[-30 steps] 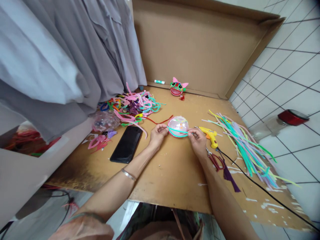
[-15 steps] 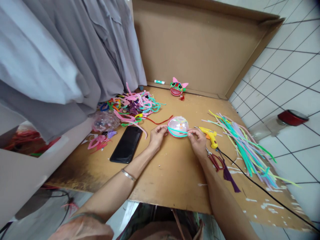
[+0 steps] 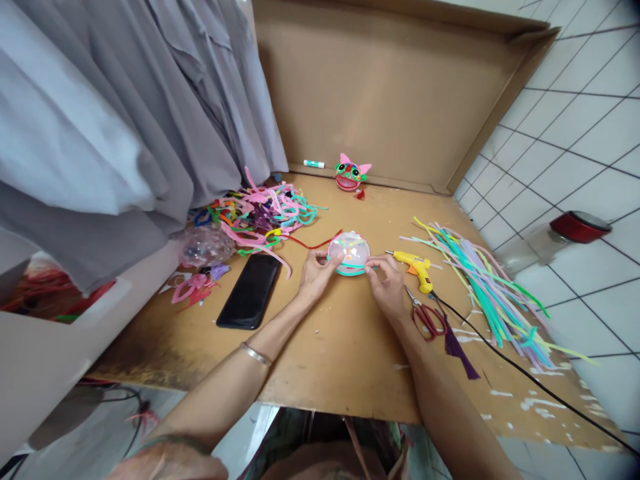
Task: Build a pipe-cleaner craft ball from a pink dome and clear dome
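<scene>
A clear plastic ball [image 3: 349, 247] sits between my hands above the table, with a teal pipe cleaner [image 3: 350, 269] lying across its near side. My left hand [image 3: 317, 275] grips the ball's left edge, its thumb resting on the surface. At the right edge, my right hand [image 3: 386, 281] pinches the end of the teal pipe cleaner between thumb and fingers. A yellow glue gun [image 3: 419, 267] lies just right of my right hand, with red-handled scissors [image 3: 429, 321] below it.
A black phone [image 3: 250, 291] lies left of my forearm, near a tangle of pipe cleaners [image 3: 270, 207]. Straight pipe cleaners [image 3: 485, 287] spread at the right, with a purple tassel [image 3: 460, 350] nearby. A finished lion-like head [image 3: 351, 175] stands by the cardboard wall [image 3: 390, 93].
My left thumb has come onto the ball's surface. The teal pipe cleaner lies straighter and lower across the ball. The whole view has shifted slightly.
</scene>
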Demonstrator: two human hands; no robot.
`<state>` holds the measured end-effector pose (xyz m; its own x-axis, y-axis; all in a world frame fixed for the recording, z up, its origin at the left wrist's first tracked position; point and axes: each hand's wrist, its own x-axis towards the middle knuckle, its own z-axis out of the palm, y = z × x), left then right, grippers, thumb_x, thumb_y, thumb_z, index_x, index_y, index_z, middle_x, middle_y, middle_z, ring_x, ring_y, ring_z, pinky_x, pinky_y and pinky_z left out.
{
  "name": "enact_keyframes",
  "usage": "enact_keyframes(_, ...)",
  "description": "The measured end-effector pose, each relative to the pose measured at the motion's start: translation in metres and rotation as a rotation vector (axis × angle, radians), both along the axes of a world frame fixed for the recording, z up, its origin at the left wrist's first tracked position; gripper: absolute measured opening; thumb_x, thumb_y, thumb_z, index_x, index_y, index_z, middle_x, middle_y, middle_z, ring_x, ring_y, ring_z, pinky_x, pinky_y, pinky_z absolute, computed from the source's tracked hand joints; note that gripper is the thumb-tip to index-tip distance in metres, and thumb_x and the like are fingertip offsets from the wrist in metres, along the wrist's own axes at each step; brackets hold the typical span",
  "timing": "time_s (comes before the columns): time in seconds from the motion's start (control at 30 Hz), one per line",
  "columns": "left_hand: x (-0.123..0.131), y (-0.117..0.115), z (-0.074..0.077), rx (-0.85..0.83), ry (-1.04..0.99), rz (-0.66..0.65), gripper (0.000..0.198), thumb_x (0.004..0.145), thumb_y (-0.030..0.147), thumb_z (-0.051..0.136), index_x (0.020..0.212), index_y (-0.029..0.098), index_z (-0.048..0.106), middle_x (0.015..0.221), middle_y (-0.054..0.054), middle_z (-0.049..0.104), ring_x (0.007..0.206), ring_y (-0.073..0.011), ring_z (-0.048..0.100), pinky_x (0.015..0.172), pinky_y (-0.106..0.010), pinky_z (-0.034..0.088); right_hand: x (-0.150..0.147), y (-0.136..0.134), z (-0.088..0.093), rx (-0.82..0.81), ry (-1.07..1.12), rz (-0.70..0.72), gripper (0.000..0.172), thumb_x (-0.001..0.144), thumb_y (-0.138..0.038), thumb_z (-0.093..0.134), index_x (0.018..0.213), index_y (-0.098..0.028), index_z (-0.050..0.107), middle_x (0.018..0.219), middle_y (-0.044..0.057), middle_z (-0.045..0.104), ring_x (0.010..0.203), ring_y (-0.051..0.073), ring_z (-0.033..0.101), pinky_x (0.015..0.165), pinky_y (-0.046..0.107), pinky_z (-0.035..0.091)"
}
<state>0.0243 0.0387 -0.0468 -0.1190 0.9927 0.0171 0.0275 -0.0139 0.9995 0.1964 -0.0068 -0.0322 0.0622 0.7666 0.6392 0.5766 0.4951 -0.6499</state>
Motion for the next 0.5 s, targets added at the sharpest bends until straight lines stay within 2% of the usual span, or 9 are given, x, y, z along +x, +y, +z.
enact_keyframes(0.17,0.003,-0.003,0.010,-0.054,0.148,0.011,0.068,0.052,0.059,0.079,0.097,0.015,0.053,0.095,-0.010,0.065,0.088,-0.0228,0.062,0.082,-0.036,0.046,-0.008,-0.004,-0.001,0.006,-0.081,-0.023,0.011,0.090,-0.027,0.051,0.086,-0.024,0.061,0.092,0.006,0.062,0.093,0.023,0.061,0.084,0.040,0.048)
enact_keyframes(0.33,0.009,-0.009,0.022,-0.058,0.186,0.010,0.070,0.053,0.054,0.081,0.101,0.015,0.050,0.104,-0.014,0.064,0.096,-0.0259,0.063,0.084,-0.037,0.046,-0.013,-0.006,-0.002,-0.020,-0.084,-0.019,0.012,0.090,-0.026,0.050,0.085,-0.025,0.061,0.093,0.007,0.060,0.096,0.024,0.060,0.087,0.041,0.047)
enact_keyframes(0.5,0.012,-0.009,0.026,-0.094,0.227,0.012,0.066,0.055,0.049,0.081,0.103,0.017,0.049,0.107,-0.014,0.065,0.099,-0.0269,0.064,0.086,-0.036,0.046,-0.013,-0.005,-0.002,-0.034,-0.047,0.011,0.013,0.091,-0.027,0.051,0.088,-0.025,0.063,0.095,0.007,0.059,0.097,0.023,0.059,0.088,0.040,0.049)
